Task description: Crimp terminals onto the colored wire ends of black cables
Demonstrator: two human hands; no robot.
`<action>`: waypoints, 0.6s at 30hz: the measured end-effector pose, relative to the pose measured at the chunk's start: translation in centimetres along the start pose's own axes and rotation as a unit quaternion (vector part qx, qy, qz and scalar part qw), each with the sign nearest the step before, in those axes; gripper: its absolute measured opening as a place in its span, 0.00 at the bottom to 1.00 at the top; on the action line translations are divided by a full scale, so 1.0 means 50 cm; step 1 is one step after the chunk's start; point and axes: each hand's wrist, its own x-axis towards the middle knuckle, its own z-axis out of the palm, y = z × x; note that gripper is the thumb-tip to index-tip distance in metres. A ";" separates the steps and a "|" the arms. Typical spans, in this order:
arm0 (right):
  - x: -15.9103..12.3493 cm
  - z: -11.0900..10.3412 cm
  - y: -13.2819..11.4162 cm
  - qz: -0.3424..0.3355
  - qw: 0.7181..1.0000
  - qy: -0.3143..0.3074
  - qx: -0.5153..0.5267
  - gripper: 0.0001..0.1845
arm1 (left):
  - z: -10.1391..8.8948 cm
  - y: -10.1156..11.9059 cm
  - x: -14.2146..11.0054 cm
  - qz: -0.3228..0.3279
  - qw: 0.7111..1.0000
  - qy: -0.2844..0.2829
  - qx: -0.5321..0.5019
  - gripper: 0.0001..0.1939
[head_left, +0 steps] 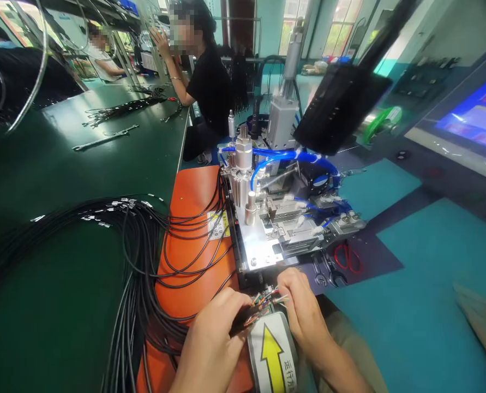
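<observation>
My left hand [214, 341] is closed around the end of a black cable [243, 326], whose stripped end fans into several thin coloured wires [267, 303]. My right hand [302, 308] pinches those wire tips from the right. Both hands are just in front of a small metal pneumatic fixture [267, 224] with blue air hoses [283, 156]. Below the hands lies a grey pad with a yellow arrow [272, 355].
A thick bundle of black cables [136, 284] runs across the green bench [54, 180] and an orange mat [193, 196]. Red-handled scissors [347, 256] lie right of the fixture. A black monitor [341, 103] hangs above. Other people work at the far end.
</observation>
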 end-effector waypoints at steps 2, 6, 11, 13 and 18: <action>-0.004 0.007 0.018 -0.013 1.000 0.003 -0.010 0.09 | 0.001 -0.003 0.002 -0.007 1.000 -0.007 0.009 0.04; -0.019 0.023 0.036 -0.017 1.000 0.018 -0.008 0.09 | 0.002 -0.008 0.003 -0.005 0.999 -0.028 0.020 0.06; -0.021 0.029 0.030 -0.009 0.999 0.030 0.011 0.10 | -0.004 -0.009 0.007 0.043 0.997 -0.036 0.047 0.11; -0.016 0.027 0.027 -0.014 0.999 0.030 0.006 0.10 | -0.006 -0.009 0.011 0.104 0.991 -0.018 0.087 0.13; -0.006 0.022 0.030 -0.033 0.999 0.014 -0.019 0.09 | -0.012 -0.005 0.028 0.229 0.916 -0.040 0.328 0.22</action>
